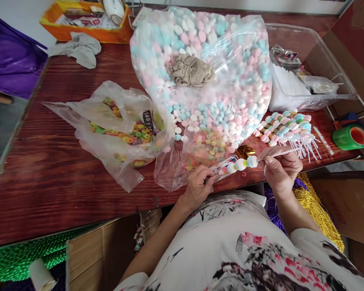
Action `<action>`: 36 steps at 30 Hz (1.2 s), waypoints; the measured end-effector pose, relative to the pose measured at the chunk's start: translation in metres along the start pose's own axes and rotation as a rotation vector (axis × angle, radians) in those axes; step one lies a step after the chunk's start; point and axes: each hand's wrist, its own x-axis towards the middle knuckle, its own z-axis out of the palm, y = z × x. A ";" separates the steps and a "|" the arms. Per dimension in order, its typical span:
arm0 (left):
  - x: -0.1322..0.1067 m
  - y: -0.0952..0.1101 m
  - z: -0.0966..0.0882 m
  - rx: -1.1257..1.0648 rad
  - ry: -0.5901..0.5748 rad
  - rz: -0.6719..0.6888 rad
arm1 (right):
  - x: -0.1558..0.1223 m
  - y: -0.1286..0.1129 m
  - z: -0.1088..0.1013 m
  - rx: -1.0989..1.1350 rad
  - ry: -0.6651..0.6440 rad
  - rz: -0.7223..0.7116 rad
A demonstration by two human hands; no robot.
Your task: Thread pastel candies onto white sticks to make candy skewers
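Note:
My right hand (280, 166) is closed on the white stick of a candy skewer (241, 164), pinched between thumb and fingers. White, pale blue and yellow candies are threaded along it, pointing left. My left hand (198, 184) pinches the near end of a small clear printed wrapper (221, 171). The skewer's left tip lies over or inside this wrapper; I cannot tell which. Just beyond my right hand lies a pile of finished-looking candy skewers (286, 126), their white sticks facing me. Gold twist ties (245, 151) lie behind the skewer.
A big clear bag of pastel candies (200, 40) carries a crumpled beige cloth (191, 70). To its left lies a bag of fruit-coloured candy rings (130, 135). A clear plastic bin (315, 38), green tape (348, 137) and an orange box (53, 24) stand around.

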 end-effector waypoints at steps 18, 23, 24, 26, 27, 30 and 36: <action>-0.003 -0.009 -0.004 -0.079 -0.019 -0.127 | 0.007 -0.009 0.003 0.002 0.191 -0.060; -0.002 -0.010 -0.002 -0.106 -0.020 -0.173 | -0.005 -0.006 0.006 -0.032 0.223 -0.090; -0.002 -0.010 -0.002 -0.107 -0.020 -0.172 | -0.008 -0.004 0.006 -0.042 0.218 -0.089; -0.002 -0.009 -0.001 -0.110 -0.019 -0.171 | -0.014 -0.001 0.008 -0.064 0.203 -0.079; -0.001 -0.009 -0.001 -0.111 -0.017 -0.173 | -0.017 0.001 0.008 -0.078 0.198 -0.075; -0.001 -0.007 0.000 -0.111 -0.012 -0.184 | -0.022 0.002 0.005 -0.097 0.179 -0.081; -0.001 -0.006 0.001 -0.110 -0.020 -0.179 | -0.030 -0.004 -0.010 -0.119 0.108 -0.087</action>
